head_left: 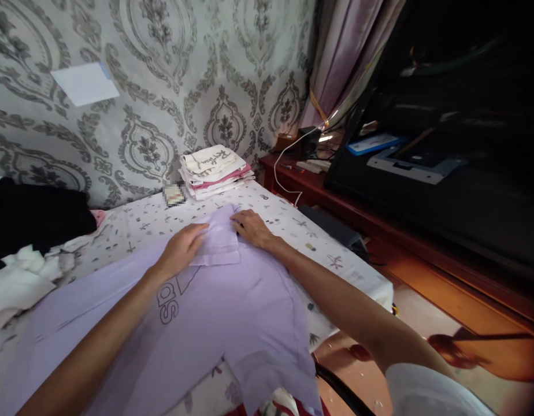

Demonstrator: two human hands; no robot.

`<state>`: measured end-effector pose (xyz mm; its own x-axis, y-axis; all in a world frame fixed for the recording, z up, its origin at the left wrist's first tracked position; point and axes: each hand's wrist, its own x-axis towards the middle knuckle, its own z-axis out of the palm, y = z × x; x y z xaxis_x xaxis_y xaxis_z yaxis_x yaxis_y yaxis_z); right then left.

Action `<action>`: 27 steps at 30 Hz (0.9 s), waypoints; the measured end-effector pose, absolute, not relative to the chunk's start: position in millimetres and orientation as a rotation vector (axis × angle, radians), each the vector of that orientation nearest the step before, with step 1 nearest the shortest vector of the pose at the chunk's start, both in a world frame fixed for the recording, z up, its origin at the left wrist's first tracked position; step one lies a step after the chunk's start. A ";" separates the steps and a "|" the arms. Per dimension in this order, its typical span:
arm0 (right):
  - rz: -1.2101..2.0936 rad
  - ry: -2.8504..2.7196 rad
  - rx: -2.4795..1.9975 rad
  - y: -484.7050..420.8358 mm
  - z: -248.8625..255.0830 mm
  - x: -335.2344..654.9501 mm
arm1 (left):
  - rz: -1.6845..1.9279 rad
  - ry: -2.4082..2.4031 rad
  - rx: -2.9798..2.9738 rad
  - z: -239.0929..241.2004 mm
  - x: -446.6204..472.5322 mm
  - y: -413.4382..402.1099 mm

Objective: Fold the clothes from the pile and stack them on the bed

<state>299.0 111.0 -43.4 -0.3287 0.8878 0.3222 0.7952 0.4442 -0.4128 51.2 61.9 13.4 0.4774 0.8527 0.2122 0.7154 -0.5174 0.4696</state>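
A lavender shirt (232, 300) with outlined dark lettering lies spread over the bed, one sleeve (217, 237) folded inward on top of the body. My left hand (182, 248) rests at the left side of that folded sleeve, fingers stretched out and thumb apart. At the sleeve's right edge, my right hand (252, 228) has its fingers bent onto the cloth, pinching it near the fold. The lower part of the shirt spreads toward me, partly hidden behind my left forearm.
A stack of folded clothes (217, 167) sits by the patterned wall, beside a small blurred item (174, 195). Dark clothing (37, 219) and white cloth (22, 280) lie at left. To the right stand a wooden cabinet (310, 179) with a white cable and a large black screen (466, 144).
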 end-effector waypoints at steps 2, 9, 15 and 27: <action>0.215 -2.226 -1.422 110.2 -42.8 299.2 | 0.461 1.248 2.581 3.7 58.8 54.7; 0.193 -2.253 -1.410 109.3 -41.7 300.9 | 0.026 1.032 2.778 -25.6 73.0 47.1; 0.188 -2.205 -1.450 106.7 -36.4 298.0 | 0.063 1.073 2.773 -21.5 71.5 42.5; 0.354 -2.436 -1.602 153.0 -28.8 268.0 | 0.029 1.101 2.814 -24.1 64.4 31.2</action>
<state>268.0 153.0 -28.8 -0.3903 0.9199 0.0386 0.8708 0.3825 -0.3088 64.4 31.2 -24.1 0.7354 0.6772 -0.0257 0.6749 -0.7283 0.1187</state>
